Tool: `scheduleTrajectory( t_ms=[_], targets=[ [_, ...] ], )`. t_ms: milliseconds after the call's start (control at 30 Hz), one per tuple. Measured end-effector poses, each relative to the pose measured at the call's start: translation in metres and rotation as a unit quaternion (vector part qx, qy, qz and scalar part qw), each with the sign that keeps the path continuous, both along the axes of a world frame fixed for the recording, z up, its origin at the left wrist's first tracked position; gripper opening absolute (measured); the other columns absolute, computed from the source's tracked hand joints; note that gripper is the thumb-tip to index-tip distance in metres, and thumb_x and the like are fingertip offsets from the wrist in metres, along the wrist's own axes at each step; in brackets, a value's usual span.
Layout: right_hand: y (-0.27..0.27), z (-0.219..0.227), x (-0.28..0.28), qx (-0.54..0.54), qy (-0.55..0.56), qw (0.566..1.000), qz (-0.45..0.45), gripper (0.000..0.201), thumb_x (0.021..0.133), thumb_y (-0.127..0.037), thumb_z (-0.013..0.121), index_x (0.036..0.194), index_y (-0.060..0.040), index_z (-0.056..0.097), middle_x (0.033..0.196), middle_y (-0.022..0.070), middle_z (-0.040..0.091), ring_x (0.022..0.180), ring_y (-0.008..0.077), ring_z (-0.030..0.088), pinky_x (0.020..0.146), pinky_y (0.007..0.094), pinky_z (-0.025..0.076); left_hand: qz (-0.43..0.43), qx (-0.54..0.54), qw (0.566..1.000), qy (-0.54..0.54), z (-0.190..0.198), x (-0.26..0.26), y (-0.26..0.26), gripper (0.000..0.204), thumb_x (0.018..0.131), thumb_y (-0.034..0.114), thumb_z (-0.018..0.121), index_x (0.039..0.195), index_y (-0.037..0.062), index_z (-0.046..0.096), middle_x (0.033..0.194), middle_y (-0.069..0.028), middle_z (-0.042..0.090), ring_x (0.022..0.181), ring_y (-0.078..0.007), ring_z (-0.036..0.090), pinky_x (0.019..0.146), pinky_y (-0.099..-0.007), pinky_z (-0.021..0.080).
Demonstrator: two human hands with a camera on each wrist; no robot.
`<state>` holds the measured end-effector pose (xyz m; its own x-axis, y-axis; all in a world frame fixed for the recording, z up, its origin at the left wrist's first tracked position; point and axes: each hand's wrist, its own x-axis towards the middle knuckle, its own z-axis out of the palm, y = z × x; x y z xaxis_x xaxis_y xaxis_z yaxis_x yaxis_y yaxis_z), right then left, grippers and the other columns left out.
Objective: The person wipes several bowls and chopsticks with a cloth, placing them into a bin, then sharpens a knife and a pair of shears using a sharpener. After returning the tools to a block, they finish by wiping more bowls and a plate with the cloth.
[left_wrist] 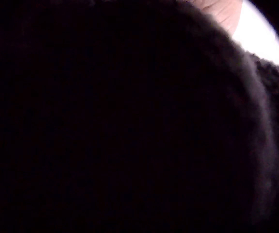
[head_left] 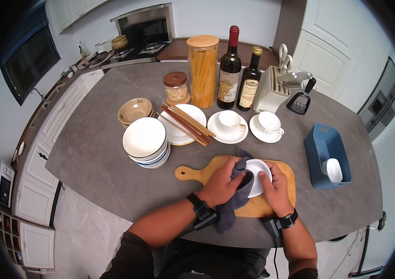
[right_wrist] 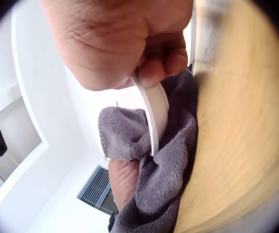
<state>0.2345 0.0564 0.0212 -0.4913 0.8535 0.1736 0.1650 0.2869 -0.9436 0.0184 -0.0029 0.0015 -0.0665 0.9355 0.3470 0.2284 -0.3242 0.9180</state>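
Note:
A small white dish is held tilted above the wooden cutting board. The right hand pinches its right edge, thumb on the inner face; in the right wrist view the fingers of the right hand curl round the rim of the dish. A dark grey cloth is gripped by the left hand, whose thumb presses it to the dish's left side. Folds of the cloth lie on both faces of the dish. Dark cloth blocks most of the left wrist view.
Stacked bowls, chopsticks on plates and two cups on saucers stand beyond the board. Farther back are a pasta jar, bottles and a knife block. At right, a blue bin holds white dishes.

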Motion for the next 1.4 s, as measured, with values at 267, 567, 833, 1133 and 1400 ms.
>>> scheduleTrajectory(
  t_ms=[267, 567, 833, 1133, 1400],
  targets=[
    [-0.012, 0.005, -0.022, -0.057, 0.148, 0.987, -0.022, 0.03, 0.103, 0.002, 0.064, 0.133, 0.0032, 0.064, 0.111, 0.005, 0.073, 0.1, 0.0129, 0.069, 0.091, 0.0278, 0.055, 0.03, 0.008, 0.999, -0.038, 0.0, -0.001, 0.002, 0.034, 0.106, 0.014, 0.068, 0.136, 0.0018, 0.055, 0.115, -0.0243, 0.072, 0.112, -0.0434, 0.072, 0.092, -0.044, 0.056],
    [-0.007, 0.003, -0.013, 0.033, 0.016, 0.999, -0.034, 0.027, 0.104, 0.0, 0.064, 0.131, 0.0037, 0.064, 0.111, 0.0051, 0.074, 0.1, 0.0128, 0.069, 0.089, 0.0275, 0.055, 0.0, -0.032, 0.999, -0.035, 0.006, -0.001, -0.002, 0.042, 0.105, 0.01, 0.069, 0.143, 0.0014, 0.054, 0.125, -0.0155, 0.07, 0.117, -0.0232, 0.07, 0.101, -0.0367, 0.053],
    [-0.005, 0.007, -0.014, 0.001, 0.044, 0.998, -0.035, 0.027, 0.105, -0.004, 0.064, 0.131, 0.0018, 0.065, 0.112, 0.0042, 0.073, 0.1, 0.0091, 0.066, 0.088, 0.0264, 0.054, 0.001, -0.006, 1.0, -0.013, -0.003, -0.003, 0.001, 0.04, 0.105, 0.011, 0.069, 0.14, 0.0009, 0.054, 0.121, -0.0192, 0.071, 0.114, -0.0321, 0.071, 0.097, -0.0397, 0.055],
    [-0.01, -0.003, -0.02, -0.001, 0.112, 0.993, -0.044, 0.026, 0.105, -0.005, 0.064, 0.13, 0.0019, 0.065, 0.109, 0.0038, 0.073, 0.097, 0.0093, 0.067, 0.085, 0.0259, 0.055, 0.016, -0.026, 0.999, -0.04, 0.0, 0.0, 0.0, 0.037, 0.105, 0.01, 0.068, 0.138, 0.001, 0.055, 0.12, -0.0192, 0.072, 0.114, -0.0322, 0.072, 0.097, -0.0398, 0.055],
    [0.0, 0.001, -0.004, 0.0, -0.011, 1.0, -0.018, 0.032, 0.103, -0.002, 0.064, 0.135, 0.0038, 0.062, 0.113, 0.0106, 0.073, 0.102, 0.013, 0.068, 0.091, 0.0294, 0.056, 0.007, 0.001, 1.0, -0.013, 0.0, -0.001, 0.0, 0.038, 0.104, 0.013, 0.069, 0.137, 0.0012, 0.055, 0.116, -0.0239, 0.073, 0.111, -0.0412, 0.073, 0.093, -0.0434, 0.056]
  ],
)
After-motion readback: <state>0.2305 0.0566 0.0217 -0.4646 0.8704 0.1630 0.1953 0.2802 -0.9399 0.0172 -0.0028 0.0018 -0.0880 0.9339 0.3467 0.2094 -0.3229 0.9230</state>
